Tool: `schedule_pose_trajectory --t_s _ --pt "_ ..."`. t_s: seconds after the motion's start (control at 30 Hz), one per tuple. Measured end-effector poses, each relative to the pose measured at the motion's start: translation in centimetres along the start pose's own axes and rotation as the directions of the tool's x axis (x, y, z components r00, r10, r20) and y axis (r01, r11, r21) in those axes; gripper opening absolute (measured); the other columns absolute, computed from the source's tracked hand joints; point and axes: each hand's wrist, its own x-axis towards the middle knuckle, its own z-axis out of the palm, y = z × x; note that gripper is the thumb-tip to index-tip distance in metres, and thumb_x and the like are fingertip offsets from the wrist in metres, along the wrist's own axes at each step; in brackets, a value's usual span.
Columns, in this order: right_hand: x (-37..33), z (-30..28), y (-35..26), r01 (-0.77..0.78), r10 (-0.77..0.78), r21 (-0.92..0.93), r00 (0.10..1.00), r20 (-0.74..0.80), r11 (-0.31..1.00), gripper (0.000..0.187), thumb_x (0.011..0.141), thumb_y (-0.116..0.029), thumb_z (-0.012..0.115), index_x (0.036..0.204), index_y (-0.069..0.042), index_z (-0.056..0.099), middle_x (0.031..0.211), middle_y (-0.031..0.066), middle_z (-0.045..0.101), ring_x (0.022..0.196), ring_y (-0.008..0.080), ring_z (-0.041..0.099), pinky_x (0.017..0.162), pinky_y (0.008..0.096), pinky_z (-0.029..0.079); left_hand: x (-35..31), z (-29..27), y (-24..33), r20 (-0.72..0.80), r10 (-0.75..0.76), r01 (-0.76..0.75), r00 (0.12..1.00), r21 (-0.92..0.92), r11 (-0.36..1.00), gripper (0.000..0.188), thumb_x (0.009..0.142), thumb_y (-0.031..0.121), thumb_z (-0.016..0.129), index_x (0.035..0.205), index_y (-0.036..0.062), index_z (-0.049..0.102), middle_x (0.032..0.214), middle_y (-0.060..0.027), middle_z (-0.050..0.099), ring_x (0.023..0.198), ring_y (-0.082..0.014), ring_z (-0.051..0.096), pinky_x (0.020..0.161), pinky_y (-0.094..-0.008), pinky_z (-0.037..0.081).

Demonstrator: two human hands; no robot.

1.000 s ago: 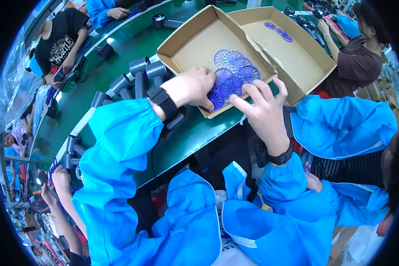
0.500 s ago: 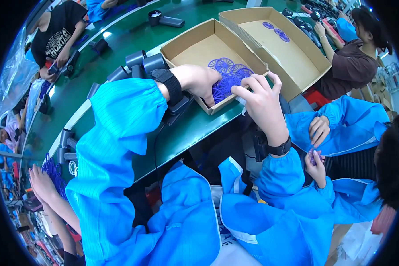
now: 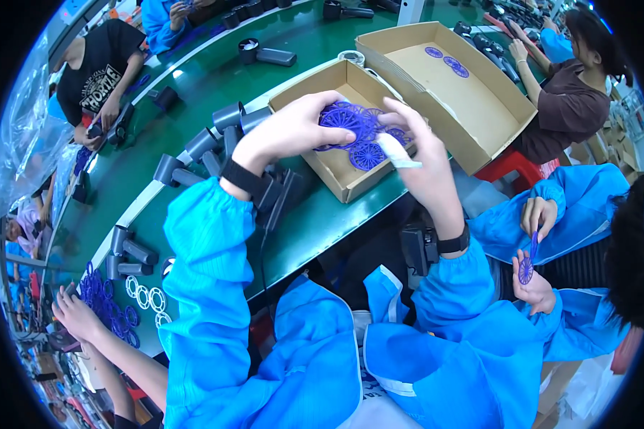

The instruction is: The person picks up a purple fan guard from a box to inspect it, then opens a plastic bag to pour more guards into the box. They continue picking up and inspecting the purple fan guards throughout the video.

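Several purple spoked fan grilles (image 3: pixel 348 123) are bunched over the near part of an open cardboard box (image 3: pixel 334 187). My left hand (image 3: pixel 297 129) grips the bunch from the left, its thumb across the front and its fingers mostly hidden behind. On the right side, my right hand (image 3: pixel 426 154) has its fingers bent around the edge of the bunch; a white wrap covers one digit. One grille (image 3: pixel 367 155) hangs low in the bunch, and I cannot tell whether it touches the box floor.
A second cardboard box (image 3: pixel 472 107) holds a few grilles. Dark handheld fan bodies (image 3: pixel 168 170) line the green table (image 3: pixel 322 239). White rings (image 3: pixel 143 297) and a purple pile (image 3: pixel 100 297) lie at left, beside another person's hand (image 3: pixel 75 314). At right, a co-worker's hand (image 3: pixel 535 289) holds a grille.
My left hand has come up from inside the box with a bunch of grilles. My right hand has closed in on the bunch. The co-worker at right has parted their hands, showing a grille.
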Motion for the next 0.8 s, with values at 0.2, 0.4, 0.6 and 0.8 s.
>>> schedule_pose_trajectory --t_s 0.2,0.4,0.6,0.8 --pt "0.6 5.9 -2.2 -0.069 0.210 0.617 0.965 -0.160 0.784 0.045 0.088 -0.012 0.052 0.129 0.000 0.038 0.122 0.0142 0.048 0.112 0.0207 0.047 0.094 0.0291 0.038 -0.7 5.1 3.1 -0.350 -0.153 -0.235 0.924 -0.836 0.496 0.043 0.079 0.013 0.065 0.115 0.0023 0.045 0.101 -0.0091 0.055 0.091 -0.0175 0.057 0.077 -0.0284 0.049" --pt "0.2 5.4 -0.3 0.223 -0.300 -0.271 0.911 -0.283 0.936 0.052 0.085 -0.015 0.054 0.132 0.000 0.034 0.119 0.0190 0.049 0.109 0.0324 0.048 0.095 0.0375 0.037 -1.2 6.1 4.1 -0.298 -0.223 -0.314 0.928 -0.948 -0.043 0.041 0.080 0.005 0.060 0.116 0.0021 0.040 0.105 -0.0105 0.051 0.094 -0.0207 0.056 0.081 -0.0330 0.050" --pt "-0.7 3.5 -2.5 0.281 -0.289 -0.070 0.939 -0.186 0.957 0.049 0.081 -0.011 0.055 0.128 -0.003 0.042 0.122 0.0158 0.048 0.113 0.0328 0.045 0.097 0.0390 0.035 -2.7 5.5 3.8 -0.077 -0.085 -0.084 0.993 -0.993 -0.085 0.040 0.079 0.000 0.059 0.114 0.0021 0.040 0.107 -0.0123 0.049 0.096 -0.0231 0.056 0.085 -0.0406 0.052" --pt "-1.1 3.0 -2.6 0.273 -0.286 -0.150 0.956 -0.070 0.950 0.044 0.077 -0.004 0.057 0.121 -0.004 0.052 0.125 0.0133 0.048 0.113 0.0317 0.046 0.096 0.0371 0.036 -3.2 5.3 2.7 -0.005 0.027 -0.004 1.000 -0.999 -0.049 0.038 0.082 0.002 0.057 0.116 0.0036 0.041 0.109 -0.0122 0.049 0.097 -0.0226 0.057 0.081 -0.0401 0.053"
